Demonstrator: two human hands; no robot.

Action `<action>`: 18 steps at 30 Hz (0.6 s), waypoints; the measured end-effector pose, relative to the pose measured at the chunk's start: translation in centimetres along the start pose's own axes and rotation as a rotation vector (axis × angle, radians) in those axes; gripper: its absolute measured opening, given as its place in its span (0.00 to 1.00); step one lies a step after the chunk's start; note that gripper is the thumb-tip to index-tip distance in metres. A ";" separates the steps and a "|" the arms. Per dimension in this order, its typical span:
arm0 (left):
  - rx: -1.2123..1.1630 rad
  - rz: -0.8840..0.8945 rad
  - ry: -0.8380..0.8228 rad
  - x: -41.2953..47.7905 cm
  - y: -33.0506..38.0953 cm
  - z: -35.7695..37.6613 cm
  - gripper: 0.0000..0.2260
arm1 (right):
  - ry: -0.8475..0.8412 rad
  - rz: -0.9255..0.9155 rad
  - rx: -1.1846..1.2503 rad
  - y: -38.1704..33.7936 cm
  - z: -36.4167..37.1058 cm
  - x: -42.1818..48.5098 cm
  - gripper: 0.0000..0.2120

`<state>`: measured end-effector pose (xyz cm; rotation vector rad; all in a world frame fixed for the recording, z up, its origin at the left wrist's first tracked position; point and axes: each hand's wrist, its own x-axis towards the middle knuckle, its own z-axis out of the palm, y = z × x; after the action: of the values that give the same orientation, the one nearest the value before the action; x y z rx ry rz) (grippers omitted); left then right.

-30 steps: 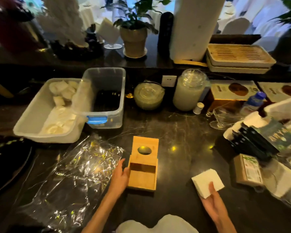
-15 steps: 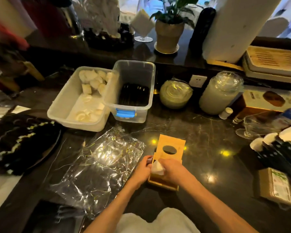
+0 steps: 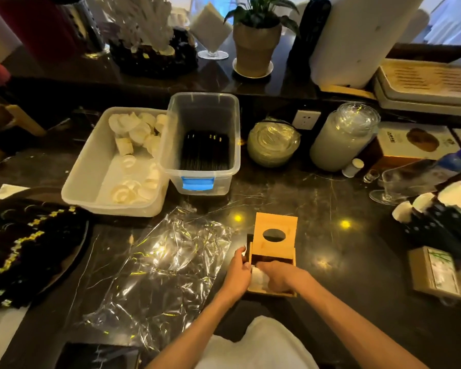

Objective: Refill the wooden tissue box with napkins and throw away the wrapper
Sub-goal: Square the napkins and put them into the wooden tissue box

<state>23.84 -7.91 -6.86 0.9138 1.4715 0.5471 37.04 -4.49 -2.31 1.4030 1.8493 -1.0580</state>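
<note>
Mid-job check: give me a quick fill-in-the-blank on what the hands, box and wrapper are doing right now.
The right hand holds the ____ napkins inside the wooden tissue box.
The left hand grips the box's ____ side.
The clear wrapper lies on the counter, in ____ hand.
The clear bin has a ____ latch.
Missing words: white; left; neither; blue

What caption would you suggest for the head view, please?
Right hand holds napkins inside the open box while the left hand grips its side; the wrapper lies to its left.
</note>
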 end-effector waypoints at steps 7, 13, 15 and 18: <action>0.008 0.066 0.015 0.1 -0.3 0.3 0.24 | 0.048 0.106 0.120 -0.6 0.6 1.6 0.26; 0.000 0.102 0.066 -0.1 -0.6 0.7 0.25 | 0.137 0.102 0.018 0.2 1.4 1.9 0.28; 0.021 0.107 0.068 -0.2 -0.5 0.7 0.24 | 0.133 0.101 0.009 0.2 1.6 2.0 0.27; 0.061 0.126 0.071 -0.4 -0.3 0.7 0.23 | 0.136 0.097 0.003 0.1 1.6 1.7 0.29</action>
<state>24.43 -8.55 -6.96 1.0488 1.5080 0.6354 36.62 -5.01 -4.62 1.5843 1.8536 -0.9378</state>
